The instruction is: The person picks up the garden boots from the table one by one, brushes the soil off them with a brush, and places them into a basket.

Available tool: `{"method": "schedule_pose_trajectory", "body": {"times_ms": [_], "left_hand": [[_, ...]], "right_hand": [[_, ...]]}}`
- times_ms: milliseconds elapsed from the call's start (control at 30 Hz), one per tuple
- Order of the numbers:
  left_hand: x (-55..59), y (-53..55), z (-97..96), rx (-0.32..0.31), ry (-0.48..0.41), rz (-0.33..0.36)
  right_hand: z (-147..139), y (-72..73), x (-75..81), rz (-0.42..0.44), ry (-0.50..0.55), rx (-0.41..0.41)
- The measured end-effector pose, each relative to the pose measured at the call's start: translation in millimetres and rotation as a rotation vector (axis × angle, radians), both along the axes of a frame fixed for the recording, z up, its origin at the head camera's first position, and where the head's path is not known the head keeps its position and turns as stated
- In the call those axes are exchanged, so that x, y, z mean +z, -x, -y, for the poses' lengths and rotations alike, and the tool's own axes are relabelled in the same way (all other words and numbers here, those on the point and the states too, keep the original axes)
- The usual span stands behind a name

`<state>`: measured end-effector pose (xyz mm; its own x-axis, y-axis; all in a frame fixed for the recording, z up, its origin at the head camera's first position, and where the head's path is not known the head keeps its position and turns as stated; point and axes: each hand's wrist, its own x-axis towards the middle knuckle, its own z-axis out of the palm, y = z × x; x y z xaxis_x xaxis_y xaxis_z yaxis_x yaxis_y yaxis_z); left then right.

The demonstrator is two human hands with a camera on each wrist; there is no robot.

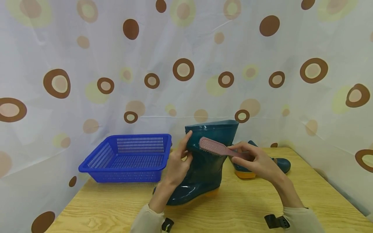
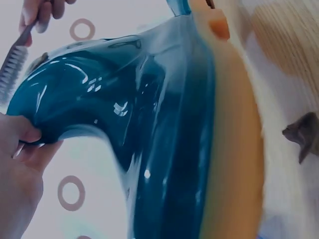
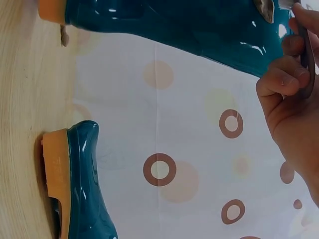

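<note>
A dark teal rain boot (image 1: 204, 174) with an orange sole stands in front of me, its toe pointing left and its open top up. My left hand (image 1: 176, 166) holds the shaft near the top on the left, and the left wrist view shows thumb and fingers pinching its edge. My right hand (image 1: 257, 160) grips the handle of a pink brush (image 1: 214, 146). The brush head lies across the upper shaft, bristles (image 2: 12, 74) turned toward the boot. In the right wrist view the fingers curl round the handle.
A blue plastic basket (image 1: 125, 176) sits at the back left of the wooden table (image 1: 244, 207). Behind my right hand, another teal boot (image 1: 283, 165) with an orange sole lies at the back right. A spotted curtain (image 1: 186, 97) hangs behind the table.
</note>
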<state>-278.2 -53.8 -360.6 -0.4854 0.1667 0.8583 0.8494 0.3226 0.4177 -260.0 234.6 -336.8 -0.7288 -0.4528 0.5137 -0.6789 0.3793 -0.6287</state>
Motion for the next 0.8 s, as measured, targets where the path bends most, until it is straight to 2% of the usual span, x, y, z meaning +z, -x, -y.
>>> {"method": "schedule_pose_trajectory", "body": {"times_ms": [133,233,333,467,700,800], "left_hand": [[-5.3,7.1,2.8,0.010,-0.058,-0.029],[-10.4,14.1,3.6,-0.032,-0.106,-0.080],[-16.5,19.7,3.1,-0.074,-0.157,-0.097],[-23.5,24.2,1.6,-0.106,-0.216,-0.048],[-33.3,30.9,1.1,-0.133,-0.290,0.125],[-35.6,31.9,1.3,-0.144,-0.319,0.174]], "right_hand": [[0.9,0.8,0.1,0.008,-0.010,0.013],[1.4,0.6,0.9,0.002,-0.028,0.018],[1.8,-0.3,1.7,0.007,-0.049,0.018],[3.2,-0.5,2.4,0.020,-0.081,0.021],[3.5,-0.9,3.2,0.034,-0.093,0.039],[3.5,-0.7,2.6,0.056,-0.092,0.038]]}}
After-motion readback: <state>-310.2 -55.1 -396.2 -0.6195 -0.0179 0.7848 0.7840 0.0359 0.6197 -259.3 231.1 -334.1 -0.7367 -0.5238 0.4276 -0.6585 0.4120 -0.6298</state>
